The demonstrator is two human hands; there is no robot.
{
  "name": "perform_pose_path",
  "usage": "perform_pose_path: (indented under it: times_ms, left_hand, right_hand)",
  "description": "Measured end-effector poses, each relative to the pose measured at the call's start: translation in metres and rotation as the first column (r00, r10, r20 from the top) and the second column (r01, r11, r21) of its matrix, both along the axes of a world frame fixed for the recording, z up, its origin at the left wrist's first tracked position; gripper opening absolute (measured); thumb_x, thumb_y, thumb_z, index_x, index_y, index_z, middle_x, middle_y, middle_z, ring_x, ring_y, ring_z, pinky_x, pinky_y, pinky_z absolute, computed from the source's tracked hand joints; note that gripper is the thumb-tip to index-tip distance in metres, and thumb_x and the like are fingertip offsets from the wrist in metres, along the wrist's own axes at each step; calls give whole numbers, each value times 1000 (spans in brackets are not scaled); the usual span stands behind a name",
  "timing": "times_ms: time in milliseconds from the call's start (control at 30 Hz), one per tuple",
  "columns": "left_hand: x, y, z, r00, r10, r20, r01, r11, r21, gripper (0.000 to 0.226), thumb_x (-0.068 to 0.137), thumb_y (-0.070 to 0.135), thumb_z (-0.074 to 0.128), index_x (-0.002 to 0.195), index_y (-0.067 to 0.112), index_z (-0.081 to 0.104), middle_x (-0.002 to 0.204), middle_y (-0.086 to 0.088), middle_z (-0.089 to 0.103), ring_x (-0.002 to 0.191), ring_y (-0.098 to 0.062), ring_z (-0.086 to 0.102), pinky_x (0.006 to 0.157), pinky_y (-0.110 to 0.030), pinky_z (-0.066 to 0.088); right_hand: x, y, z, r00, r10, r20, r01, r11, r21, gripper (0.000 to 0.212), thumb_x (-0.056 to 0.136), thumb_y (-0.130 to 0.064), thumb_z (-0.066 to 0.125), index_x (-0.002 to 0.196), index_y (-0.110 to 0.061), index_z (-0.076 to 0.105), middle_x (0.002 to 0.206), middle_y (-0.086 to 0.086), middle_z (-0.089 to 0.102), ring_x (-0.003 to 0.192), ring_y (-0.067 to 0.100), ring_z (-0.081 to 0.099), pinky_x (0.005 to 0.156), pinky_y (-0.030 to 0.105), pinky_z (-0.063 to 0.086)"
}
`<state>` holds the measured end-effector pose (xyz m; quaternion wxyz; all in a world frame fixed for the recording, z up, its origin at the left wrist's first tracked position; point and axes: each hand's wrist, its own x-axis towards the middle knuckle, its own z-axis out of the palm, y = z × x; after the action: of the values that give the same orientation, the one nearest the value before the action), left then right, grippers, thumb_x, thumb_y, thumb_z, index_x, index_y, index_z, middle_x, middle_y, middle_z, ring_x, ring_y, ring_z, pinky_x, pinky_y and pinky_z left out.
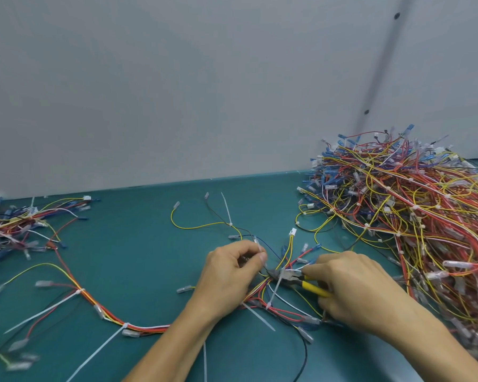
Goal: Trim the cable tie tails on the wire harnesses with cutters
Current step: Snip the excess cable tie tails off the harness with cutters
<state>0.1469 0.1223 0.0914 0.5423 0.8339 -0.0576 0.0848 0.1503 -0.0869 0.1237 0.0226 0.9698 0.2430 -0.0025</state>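
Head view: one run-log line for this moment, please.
stage: trimming | right hand: grips cutters at cable tie tail | left hand: pinches harness wires | untrimmed tails: several

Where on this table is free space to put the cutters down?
The widest bare patch of the table lies between the small left pile, the wall and the left hand, which holds a harness. The right side is crowded by the big harness pile; wires lie around the right hand holding the cutters.

The cutters' handles [313,288] are mostly covered by the right hand [353,290]; the harness pile [411,205] (blurred lower down) is cut off rightward.
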Motion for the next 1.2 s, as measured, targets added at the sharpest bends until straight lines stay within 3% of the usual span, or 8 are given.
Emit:
perform_pose_path:
  times_ms: [167,400,567,700,800,1033,1133,1200]
  left_hand:
    - [0,9,21,996,84,11,-74,925,-373,16,82,-6,65,81,10,65,69,0,67,51,-11,53,50,-15,42]
    - [-5,21,39,985,32,-168,-124,813,-568,32,79,-14,33,68,11,49,56,-6,53,47,-18,47,48,-27,38]
    - [-13,17,39,981,-129,-143,37,856,-516,14,59,6,44,69,11,52,51,-1,39,46,-16,32,50,-27,30]
    - [-22,14,19,975,-182,-125,146,956,-255,14,67,12,57,80,13,63,52,4,36,48,-11,31,51,-19,36]
    - [-23,13,10,971,-201,-127,189,977,-95,12,72,16,63,82,19,68,54,7,29,55,-14,28,63,-26,40]
    - [-23,12,9,966,-218,-138,224,974,33,17,75,20,74,92,25,73,54,9,27,54,-9,30,58,-24,27]
    - [-23,8,10,962,-223,-160,233,971,48,11,80,22,75,91,22,75,44,13,44,47,-2,39,55,-18,33]
    - [-21,5,9,964,-210,-164,220,974,47,5,82,22,73,86,21,76,59,10,65,58,-9,57,64,-24,46]
  right_hand:
    - [-4,-5,11,994,-85,72,78,992,99,14,81,-34,52,91,-27,48,90,-8,49,95,21,56,67,30,44]
    - [-18,-13,36,983,-115,146,97,987,125,44,83,-47,50,127,-40,45,107,-14,52,109,13,54,82,30,49]
    - [-31,-12,38,998,-35,53,31,998,62,33,83,-50,46,111,-34,49,99,-12,50,103,15,55,79,32,49]
    - [-40,-7,36,999,-9,-38,10,1000,2,33,81,-43,45,112,-32,49,102,-11,50,106,18,54,80,33,47]
    - [-46,-1,30,998,-23,-60,21,999,-36,32,83,-42,45,113,-33,49,105,-12,48,110,18,53,73,33,40]
    - [-57,13,18,986,-147,-74,146,989,-21,31,82,-44,44,110,-32,42,101,-7,41,109,18,53,68,31,35]
    - [-59,17,16,984,-164,-74,164,986,-2,33,82,-45,43,112,-33,40,102,-9,42,108,18,54,67,30,34]
    - [-61,19,16,984,-161,-80,162,987,2,30,83,-46,42,111,-34,39,98,-9,37,108,19,54,67,30,34]
